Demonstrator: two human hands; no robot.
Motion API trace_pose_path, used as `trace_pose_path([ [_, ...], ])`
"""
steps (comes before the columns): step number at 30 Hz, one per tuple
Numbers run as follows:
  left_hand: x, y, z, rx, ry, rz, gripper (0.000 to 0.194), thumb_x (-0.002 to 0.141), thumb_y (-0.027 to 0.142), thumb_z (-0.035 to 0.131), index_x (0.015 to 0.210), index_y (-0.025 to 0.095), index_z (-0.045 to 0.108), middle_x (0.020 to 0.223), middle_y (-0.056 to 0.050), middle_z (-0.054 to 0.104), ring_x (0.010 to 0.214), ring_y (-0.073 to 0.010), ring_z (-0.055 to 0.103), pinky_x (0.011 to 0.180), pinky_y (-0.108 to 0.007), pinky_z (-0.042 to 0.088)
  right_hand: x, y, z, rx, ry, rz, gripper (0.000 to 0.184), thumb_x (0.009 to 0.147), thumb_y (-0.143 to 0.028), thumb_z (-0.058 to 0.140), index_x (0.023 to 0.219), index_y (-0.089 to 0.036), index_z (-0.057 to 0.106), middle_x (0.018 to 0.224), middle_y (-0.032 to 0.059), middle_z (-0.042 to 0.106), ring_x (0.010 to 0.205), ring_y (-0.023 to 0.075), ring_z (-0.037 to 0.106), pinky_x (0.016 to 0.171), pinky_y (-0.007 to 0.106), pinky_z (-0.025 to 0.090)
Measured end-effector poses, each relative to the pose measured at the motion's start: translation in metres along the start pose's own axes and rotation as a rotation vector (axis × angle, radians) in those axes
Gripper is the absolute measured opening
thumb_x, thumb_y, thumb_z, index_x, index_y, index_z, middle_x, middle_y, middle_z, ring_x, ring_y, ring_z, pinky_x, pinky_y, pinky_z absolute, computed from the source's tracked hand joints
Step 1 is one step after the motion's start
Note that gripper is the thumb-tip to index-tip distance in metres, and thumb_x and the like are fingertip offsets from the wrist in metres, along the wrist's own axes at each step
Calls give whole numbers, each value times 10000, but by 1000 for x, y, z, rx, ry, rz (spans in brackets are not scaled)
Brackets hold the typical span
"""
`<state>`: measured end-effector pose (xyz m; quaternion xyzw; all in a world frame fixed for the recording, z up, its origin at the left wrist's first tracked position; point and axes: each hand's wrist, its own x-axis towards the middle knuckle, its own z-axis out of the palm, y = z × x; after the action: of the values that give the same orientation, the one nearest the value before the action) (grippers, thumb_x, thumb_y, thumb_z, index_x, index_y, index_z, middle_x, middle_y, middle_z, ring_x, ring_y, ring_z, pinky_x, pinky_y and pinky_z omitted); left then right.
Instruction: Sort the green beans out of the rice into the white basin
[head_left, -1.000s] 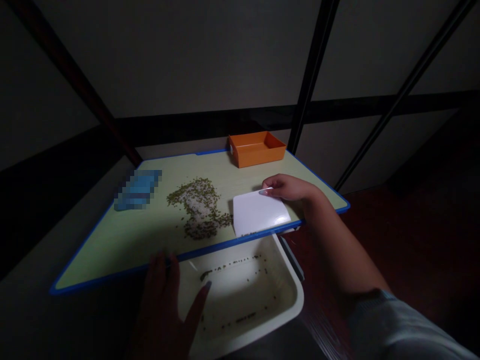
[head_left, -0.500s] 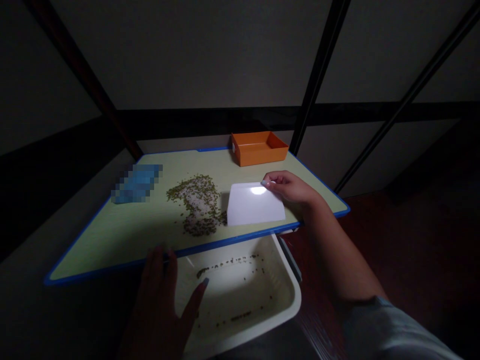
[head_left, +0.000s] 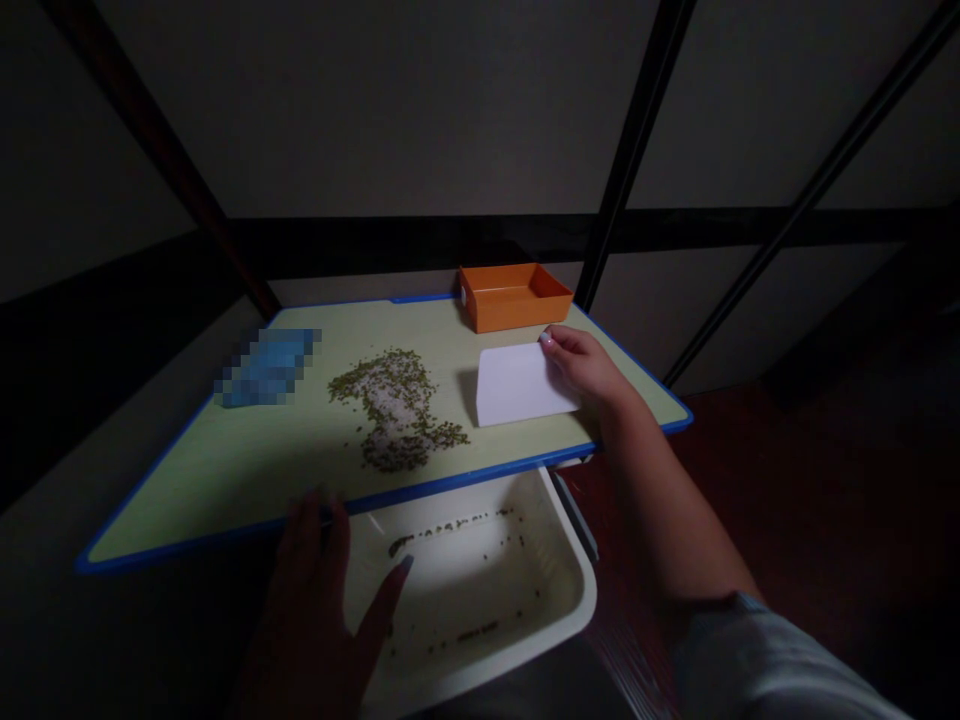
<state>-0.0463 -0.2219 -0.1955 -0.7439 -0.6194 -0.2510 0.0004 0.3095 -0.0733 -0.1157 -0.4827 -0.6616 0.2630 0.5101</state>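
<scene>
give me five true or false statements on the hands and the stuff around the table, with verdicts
1. The right hand grips a white sheet. True.
2. The orange box is upside down. False: the orange box stands with its open side up.
3. Dark specks lie inside the white basin. True.
4. The left hand is inside the orange box. False: the left hand is by the tabletop's near edge, thumb over the white basin.
5. The loose heap lies left of the white sheet. True.

V. dim rm: grey panelled wall [head_left: 420, 110] w/ blk strips [head_left: 639, 130], dk red floor [head_left: 724, 460] at R.
</scene>
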Motion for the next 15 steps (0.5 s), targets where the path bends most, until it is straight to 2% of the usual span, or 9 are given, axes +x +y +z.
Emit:
trace_pose_path([
  [7, 1, -1, 3, 5, 9, 5, 824, 890, 641, 328, 1505, 93, 310, 1648, -195, 218, 1540, -318, 155, 1227, -557, 231, -2, -4, 7, -116, -84, -46, 392, 881, -561, 503, 681, -234, 425, 652, -39, 357, 631, 144, 345, 597, 288, 276],
  [15, 1, 2, 0, -4, -3, -6, 823, 894, 633, 348, 1507, 86, 302, 1645, -214, 213, 1540, -322, 155, 1230, -559, 219, -3, -6, 10, -150, -143, -52, 339, 891, -490, 481, 680, -233, 414, 658, -37, 384, 649, 148, 369, 633, 295, 301],
])
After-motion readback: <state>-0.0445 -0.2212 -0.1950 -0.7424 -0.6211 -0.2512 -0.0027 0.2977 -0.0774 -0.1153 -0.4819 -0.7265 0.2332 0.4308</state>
